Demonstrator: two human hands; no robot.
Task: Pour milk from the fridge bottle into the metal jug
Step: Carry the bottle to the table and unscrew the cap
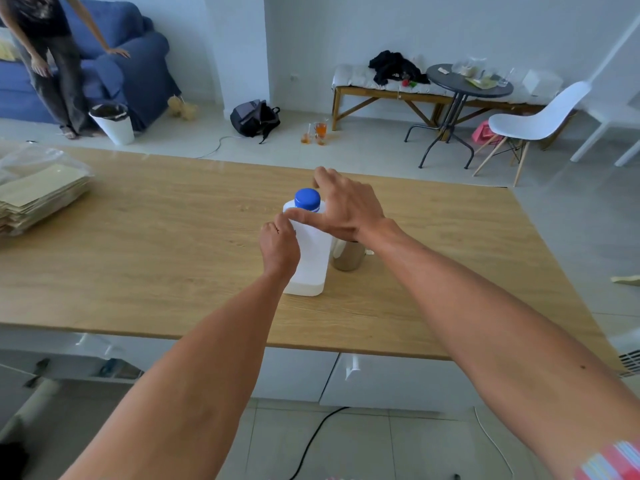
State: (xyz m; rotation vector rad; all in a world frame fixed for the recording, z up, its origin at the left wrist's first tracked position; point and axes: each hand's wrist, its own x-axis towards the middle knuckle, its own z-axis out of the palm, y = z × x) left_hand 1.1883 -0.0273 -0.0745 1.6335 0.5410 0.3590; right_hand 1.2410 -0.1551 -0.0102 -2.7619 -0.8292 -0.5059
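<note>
Milk bottle [308,251] stands capped at centre frame, pouring not yet begun.
Left hand [278,245] grips the bottle's side; right hand [341,206], fingers spread, reaches round the blue cap [307,199] without clearly gripping it. Jug [348,256] waits just right of it on the table [138,254].

Hidden and cut-off parts around the milk bottle

The metal jug [348,259] is half covered by the right hand [346,209] and the milk bottle [311,261], so its rim and inside cannot be seen. The left hand [278,245] hides the bottle's left side. A person [52,57] by the sofa is cut off at the top edge. Items on the round table [467,86] are too blurred to identify.
</note>
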